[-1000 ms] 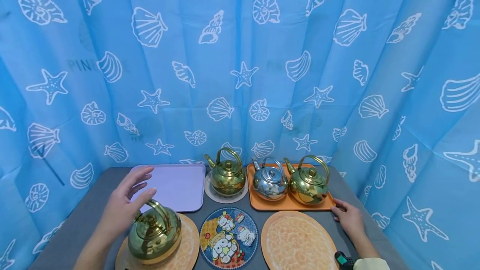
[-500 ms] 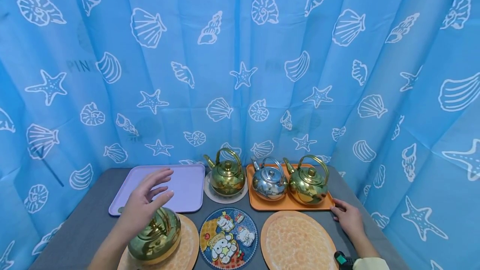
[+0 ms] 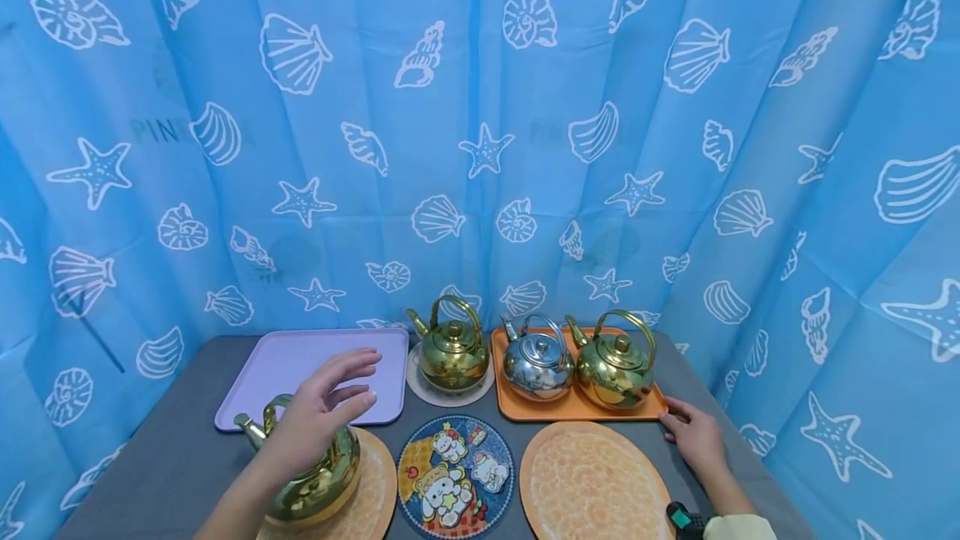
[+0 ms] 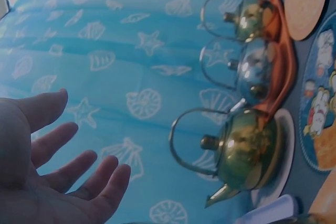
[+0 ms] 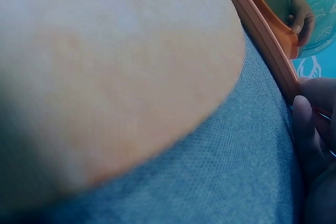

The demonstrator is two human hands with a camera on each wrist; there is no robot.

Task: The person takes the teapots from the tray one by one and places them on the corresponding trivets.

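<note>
My left hand [image 3: 324, 415] hovers in front of a gold kettle [image 3: 315, 482] and partly covers it, fingers loosely bent and holding nothing. That kettle rests on a round tan placemat [image 3: 375, 461] at the front left, its spout toward the left. The left wrist view shows the same hand [image 4: 68, 166] with fingers spread and nothing touching them. At the front right corner of the orange tray [image 3: 532, 413], my right hand [image 3: 693, 436] pinches the rim between thumb and finger. A silver kettle [image 3: 540, 369] and another gold kettle [image 3: 618, 373] stand on this tray.
A lilac tray [image 3: 300, 357] lies at the back left. Beside it a third gold kettle [image 3: 453, 361] stands on a pale round mat [image 3: 427, 394]. A cartoon placemat [image 3: 456, 477] and a second tan placemat [image 3: 596, 482] lie in front. The blue shell-print curtain [image 3: 480, 148] hangs behind.
My left hand has moved right and slightly down, uncovering the spout and part of the handle of the front gold kettle. My right hand and the other kettles have stayed in place.
</note>
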